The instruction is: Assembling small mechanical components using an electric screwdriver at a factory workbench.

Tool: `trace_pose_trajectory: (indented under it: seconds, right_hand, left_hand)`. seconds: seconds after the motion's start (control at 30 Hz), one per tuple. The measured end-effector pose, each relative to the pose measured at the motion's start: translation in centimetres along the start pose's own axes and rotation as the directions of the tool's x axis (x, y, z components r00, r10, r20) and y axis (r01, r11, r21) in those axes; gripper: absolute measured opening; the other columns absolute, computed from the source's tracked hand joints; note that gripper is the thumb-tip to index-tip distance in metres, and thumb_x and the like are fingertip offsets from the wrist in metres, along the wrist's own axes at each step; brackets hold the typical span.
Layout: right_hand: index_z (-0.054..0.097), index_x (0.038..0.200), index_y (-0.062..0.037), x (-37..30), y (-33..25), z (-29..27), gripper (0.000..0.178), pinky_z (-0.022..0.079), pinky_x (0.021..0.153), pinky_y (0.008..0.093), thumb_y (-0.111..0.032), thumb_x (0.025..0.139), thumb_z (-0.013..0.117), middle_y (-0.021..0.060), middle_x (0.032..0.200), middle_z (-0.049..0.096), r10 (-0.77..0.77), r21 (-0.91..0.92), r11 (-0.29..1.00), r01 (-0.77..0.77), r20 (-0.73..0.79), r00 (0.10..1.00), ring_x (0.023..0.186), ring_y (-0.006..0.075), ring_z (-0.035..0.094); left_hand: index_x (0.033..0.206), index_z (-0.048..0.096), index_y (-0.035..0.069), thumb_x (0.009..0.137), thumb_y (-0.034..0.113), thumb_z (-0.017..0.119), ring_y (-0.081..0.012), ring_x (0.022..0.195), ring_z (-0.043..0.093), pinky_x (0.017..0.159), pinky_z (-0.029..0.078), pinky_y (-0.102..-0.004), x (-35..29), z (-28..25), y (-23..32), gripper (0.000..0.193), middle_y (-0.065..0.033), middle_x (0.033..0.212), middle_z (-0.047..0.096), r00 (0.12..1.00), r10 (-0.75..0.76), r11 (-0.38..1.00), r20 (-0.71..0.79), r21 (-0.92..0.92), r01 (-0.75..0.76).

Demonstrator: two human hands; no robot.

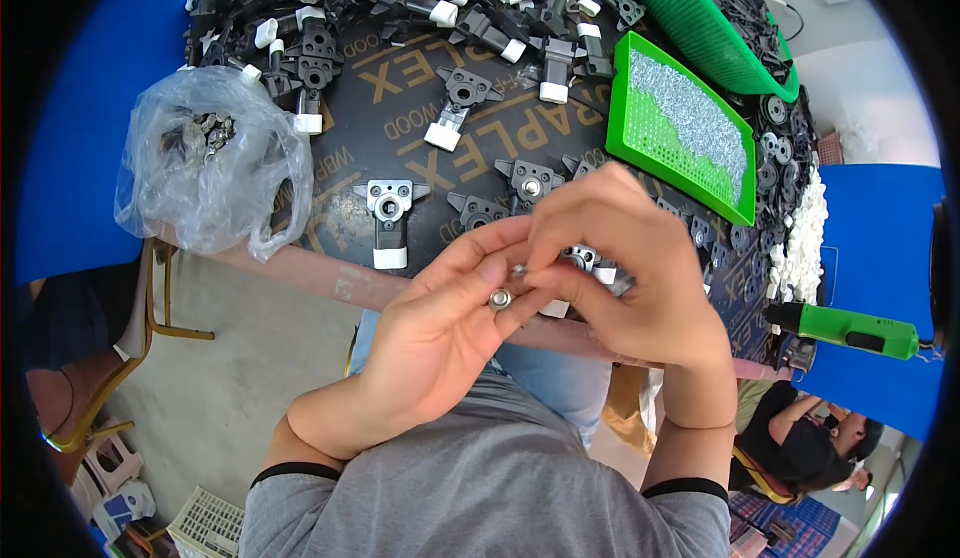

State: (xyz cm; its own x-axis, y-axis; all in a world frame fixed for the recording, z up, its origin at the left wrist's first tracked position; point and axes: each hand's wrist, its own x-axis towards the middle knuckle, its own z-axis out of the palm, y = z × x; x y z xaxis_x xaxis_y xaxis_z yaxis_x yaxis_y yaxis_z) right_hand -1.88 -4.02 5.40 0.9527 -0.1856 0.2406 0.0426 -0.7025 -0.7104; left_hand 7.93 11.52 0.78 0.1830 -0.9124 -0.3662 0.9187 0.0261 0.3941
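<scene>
My left hand (440,333) is turned palm up above the table's near edge, its fingers curled. A small round silver metal part (500,299) rests in those fingers. Thumb and index finger of my right hand (625,263) pinch together by the left fingertips, where another tiny silver piece (518,271) shows; its kind is too small to tell. Beyond the hands lie several black brackets, one with a round metal part in its middle (530,186). Another black bracket with a white end cap (389,220) lies to the left.
A clear plastic bag (215,158) of small metal parts sits at the table's left edge. A green tray (622,123) holds many small screws, beside a green basket (690,28) of black parts. A green electric screwdriver (858,332) is at right. Another person (800,443) sits at lower right.
</scene>
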Motion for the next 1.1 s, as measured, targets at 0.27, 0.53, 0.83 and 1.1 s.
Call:
trace_pose_trajectory:
  seconds: [0.27,0.53,0.83,1.1]
  right_hand:
    - [0.066,0.086,-0.0013,7.1,4.1,1.0,0.005,0.046,0.064,0.0227,-0.004,0.084,0.070,0.0022,0.078,0.065,0.336,0.080,0.941,-0.328,-0.158,0.928,0.072,0.0083,0.058]
    - [0.073,0.092,-0.0019,9.5,7.3,3.0,0.012,0.049,0.062,0.0270,-0.008,0.082,0.073,0.0020,0.073,0.068,0.309,-0.126,0.937,-0.326,-0.135,0.941,0.067,0.0083,0.059]
    - [0.077,0.084,-0.0079,2.6,-0.7,-0.8,0.012,0.044,0.058,0.0230,-0.007,0.073,0.083,0.0033,0.085,0.070,0.147,0.183,0.969,-0.165,0.105,0.983,0.071,0.0091,0.061]
    - [0.071,0.085,-0.0026,-1.1,-1.5,2.0,0.010,0.043,0.059,0.0243,0.000,0.077,0.077,0.0039,0.083,0.065,0.268,0.311,0.910,-0.274,0.062,0.961,0.069,0.0111,0.057]
  left_hand:
    - [0.136,0.042,0.003,0.106,0.018,0.040,-0.0271,0.105,0.065,0.090,0.054,-0.0373,-0.8,-1.5,-0.3,0.033,-0.0230,0.135,0.054,0.994,0.016,1.000,0.112,0.001,-0.016]
    - [0.110,0.056,0.011,0.105,0.028,0.045,-0.0176,0.069,0.059,0.063,0.046,-0.0291,-1.1,-2.9,-0.9,0.021,-0.0183,0.123,0.063,0.986,-0.019,1.000,0.165,0.007,0.018]
    - [0.100,0.067,0.012,0.094,0.016,0.067,-0.0126,0.087,0.054,0.078,0.042,-0.0295,-1.2,-4.1,-2.0,0.007,0.0006,0.104,0.060,0.959,0.191,0.960,0.211,-0.242,-0.138]
    - [0.109,0.063,0.012,0.097,0.019,0.062,-0.0138,0.094,0.055,0.084,0.043,-0.0310,-1.7,-2.9,-2.1,0.014,0.0004,0.099,0.056,0.982,0.115,0.977,0.147,-0.195,-0.085]
